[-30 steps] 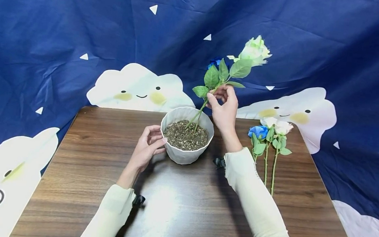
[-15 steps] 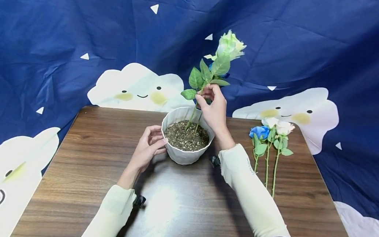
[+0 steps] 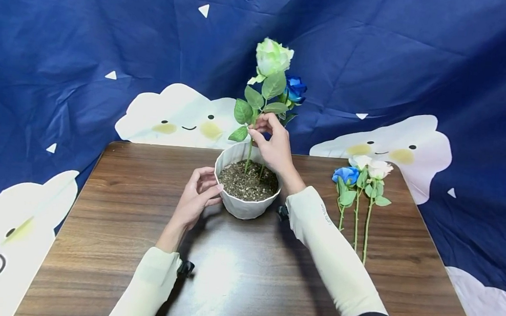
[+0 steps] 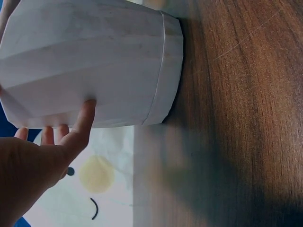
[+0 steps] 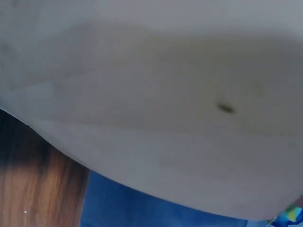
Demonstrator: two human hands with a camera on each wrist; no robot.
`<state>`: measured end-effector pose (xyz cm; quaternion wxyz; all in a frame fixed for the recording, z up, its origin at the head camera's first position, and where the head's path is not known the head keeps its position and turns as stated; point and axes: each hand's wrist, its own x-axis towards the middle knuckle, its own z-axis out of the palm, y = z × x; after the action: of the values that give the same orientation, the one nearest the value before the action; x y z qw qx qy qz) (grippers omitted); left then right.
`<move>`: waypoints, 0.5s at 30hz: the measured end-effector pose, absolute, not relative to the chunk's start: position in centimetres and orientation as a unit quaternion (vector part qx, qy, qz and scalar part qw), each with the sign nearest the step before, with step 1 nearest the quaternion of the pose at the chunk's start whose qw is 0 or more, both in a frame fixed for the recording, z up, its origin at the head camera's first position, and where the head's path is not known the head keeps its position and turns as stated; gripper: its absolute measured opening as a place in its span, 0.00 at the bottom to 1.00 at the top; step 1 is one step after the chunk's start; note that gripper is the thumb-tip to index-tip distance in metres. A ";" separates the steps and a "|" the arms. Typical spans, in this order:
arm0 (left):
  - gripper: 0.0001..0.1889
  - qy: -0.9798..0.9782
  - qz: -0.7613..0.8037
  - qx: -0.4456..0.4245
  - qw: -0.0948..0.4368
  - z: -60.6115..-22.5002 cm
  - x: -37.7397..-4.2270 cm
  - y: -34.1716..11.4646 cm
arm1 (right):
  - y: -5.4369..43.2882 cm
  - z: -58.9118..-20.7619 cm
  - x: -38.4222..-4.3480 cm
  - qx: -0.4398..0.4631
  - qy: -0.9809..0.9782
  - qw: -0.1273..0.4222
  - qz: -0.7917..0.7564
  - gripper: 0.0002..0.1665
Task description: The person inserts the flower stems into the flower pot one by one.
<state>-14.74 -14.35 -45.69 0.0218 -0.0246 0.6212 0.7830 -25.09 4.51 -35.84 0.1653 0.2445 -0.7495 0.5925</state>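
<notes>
My right hand (image 3: 276,145) pinches the stem of a pale green-white rose (image 3: 274,57) just below its leaves. The rose stands nearly upright, its stem's lower end in the soil (image 3: 244,183) of a white faceted flowerpot (image 3: 249,208). Behind that hand rises a dark blue rose (image 3: 295,89), its stem also in the soil. My left hand (image 3: 194,198) rests its fingers and thumb against the pot's left side; the left wrist view shows a fingertip (image 4: 89,105) touching the wall. The pot's wall (image 5: 142,94) fills most of the right wrist view, where the right hand is hidden.
On the right of the brown wooden table (image 3: 113,207) lie a blue rose (image 3: 346,175) and two whitish roses (image 3: 379,170), stems towards the front. A dark blue curtain (image 3: 90,29) with white clouds hangs behind the table's far edge.
My right hand has moved left, swinging the green-white rose from a rightward lean to nearly upright. The dark blue rose behind it has come into fuller view. My left hand stays at the pot.
</notes>
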 end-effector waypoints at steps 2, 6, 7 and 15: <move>0.29 0.621 0.783 -0.025 0.022 -45.7 -14.7 -14.3 | 4.4 -35.6 -24.7 0.251 -0.749 0.164 0.591 0.10; 0.30 0.619 0.785 -0.023 0.024 -45.7 -14.7 -14.3 | 4.4 -35.6 -24.7 0.265 -0.745 0.173 0.587 0.10; 0.30 0.619 0.785 -0.023 0.024 -45.6 -14.7 -14.3 | 4.4 -35.7 -24.8 0.267 -0.745 0.175 0.586 0.10; 0.29 0.614 0.789 -0.022 0.021 -45.6 -14.6 -14.3 | 4.5 -35.9 -25.3 0.272 -0.763 0.168 0.562 0.09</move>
<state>-14.62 -14.33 -45.62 0.0210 -0.0220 0.6140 0.7887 -25.26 4.49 -35.90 0.1678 0.2715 -0.7630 0.5621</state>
